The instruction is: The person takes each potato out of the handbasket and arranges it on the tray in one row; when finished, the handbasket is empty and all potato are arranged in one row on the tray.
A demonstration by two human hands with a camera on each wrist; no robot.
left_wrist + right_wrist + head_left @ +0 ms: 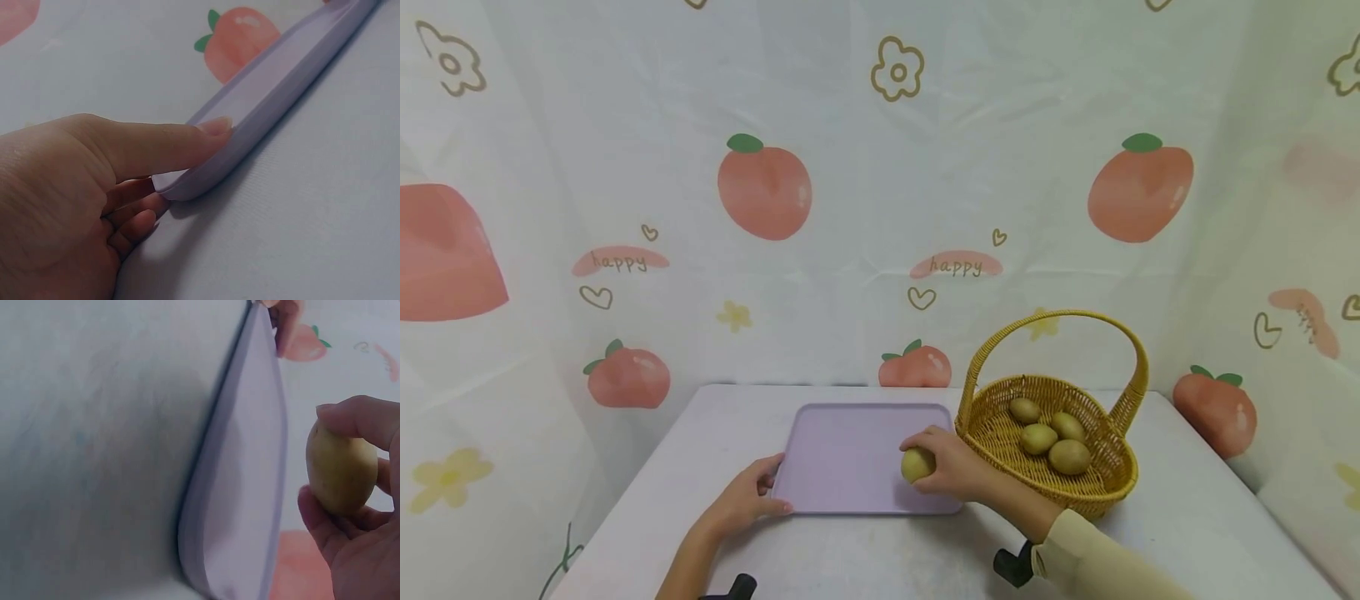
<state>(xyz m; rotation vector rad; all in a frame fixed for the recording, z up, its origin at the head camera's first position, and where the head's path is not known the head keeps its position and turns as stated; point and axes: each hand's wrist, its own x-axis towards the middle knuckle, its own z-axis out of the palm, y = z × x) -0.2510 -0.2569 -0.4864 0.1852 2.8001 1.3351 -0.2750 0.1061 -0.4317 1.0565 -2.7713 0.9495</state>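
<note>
A lilac rectangular tray (857, 458) lies on the white table. My left hand (743, 500) grips its near left corner; in the left wrist view the thumb (215, 128) lies over the rim and the other fingers curl at the corner's outer side. Above the tray's right part, my right hand (951, 467) holds a yellowish-brown potato (916, 467). The right wrist view shows this oval potato (340, 469) pinched between thumb and fingers, raised over the tray. Right of the tray, a woven yellow basket (1120, 483) with a tall handle contains several potatoes (1069, 457).
The basket's handle (1060, 315) arches high over it, and the right forearm passes in front of its near left side. A white curtain (850, 325) printed with peaches and flowers hangs behind the table (850, 558). Dark wrist mounts (1015, 565) show at the bottom.
</note>
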